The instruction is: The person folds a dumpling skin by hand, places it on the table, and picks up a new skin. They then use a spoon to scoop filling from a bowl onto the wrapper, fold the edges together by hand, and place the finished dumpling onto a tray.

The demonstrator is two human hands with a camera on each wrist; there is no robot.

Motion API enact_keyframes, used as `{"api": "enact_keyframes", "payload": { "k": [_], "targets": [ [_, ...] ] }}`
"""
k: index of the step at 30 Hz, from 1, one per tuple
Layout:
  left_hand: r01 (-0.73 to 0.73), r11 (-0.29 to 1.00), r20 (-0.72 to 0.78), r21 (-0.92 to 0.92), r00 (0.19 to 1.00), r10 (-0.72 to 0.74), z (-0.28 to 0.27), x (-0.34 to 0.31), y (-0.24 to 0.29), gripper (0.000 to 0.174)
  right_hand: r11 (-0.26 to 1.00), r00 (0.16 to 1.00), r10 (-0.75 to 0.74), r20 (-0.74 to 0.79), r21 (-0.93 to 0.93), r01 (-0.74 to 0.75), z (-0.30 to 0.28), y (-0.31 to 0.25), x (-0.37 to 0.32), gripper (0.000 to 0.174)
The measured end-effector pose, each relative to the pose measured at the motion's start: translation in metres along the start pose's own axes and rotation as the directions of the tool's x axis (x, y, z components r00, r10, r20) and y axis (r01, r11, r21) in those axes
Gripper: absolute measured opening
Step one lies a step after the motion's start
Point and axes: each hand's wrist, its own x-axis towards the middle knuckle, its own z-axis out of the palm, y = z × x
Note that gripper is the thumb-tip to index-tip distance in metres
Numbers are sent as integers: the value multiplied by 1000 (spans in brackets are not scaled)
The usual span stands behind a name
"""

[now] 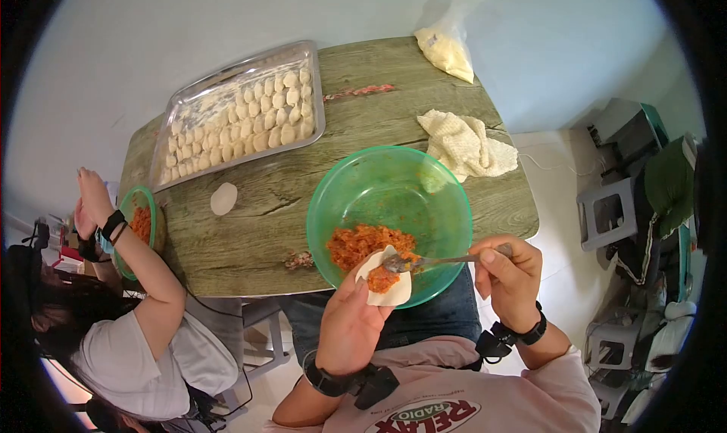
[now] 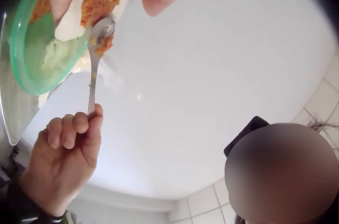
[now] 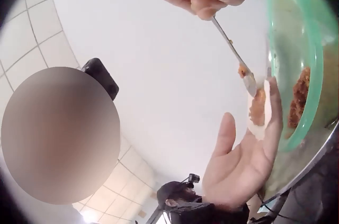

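Observation:
My left hand [image 1: 350, 331] carries a round dumpling wrapper [image 1: 401, 288] on its straight fingers, the thumb standing apart from it in the right wrist view. A small mound of orange-red filling [image 1: 383, 281] sits on the wrapper. With my right hand [image 1: 515, 281] I grip the handle of a metal spoon [image 1: 448, 260]. The spoon's bowl is right at the filling, and bits of filling cling to it in the left wrist view. Both hands are at the near side of a green plastic basin [image 1: 379, 194], which holds more filling [image 1: 360, 245].
A metal tray [image 1: 316, 104] of floured dumplings stands at the back left, with a single wrapper [image 1: 224, 199] near it. A cloth [image 1: 466, 145] and a bag of pale powder [image 1: 447, 53] lie right. At left another person [image 1: 129, 342] works beside a green bowl [image 1: 154, 213].

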Motion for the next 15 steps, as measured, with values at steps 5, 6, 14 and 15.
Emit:
{"api": "enact_keyframes", "payload": {
  "k": [5,6,14,15],
  "targets": [
    [6,1000,0,19,1000,-6,0,1,-2,49,997,996,76,43,13,-77,6,0,-4,14],
    [4,1000,4,31,1000,-4,1,0,-2,49,997,997,70,44,-26,-69,6,1,-3,14],
    [-23,994,15,104,1000,22,-1,1,0,53,905,938,-271,215,-276,325,-3,-6,-1,13],
    [-10,995,16,96,1000,9,-1,1,0,53,737,829,-384,406,-406,540,-3,-7,1,16]
  ]
}}
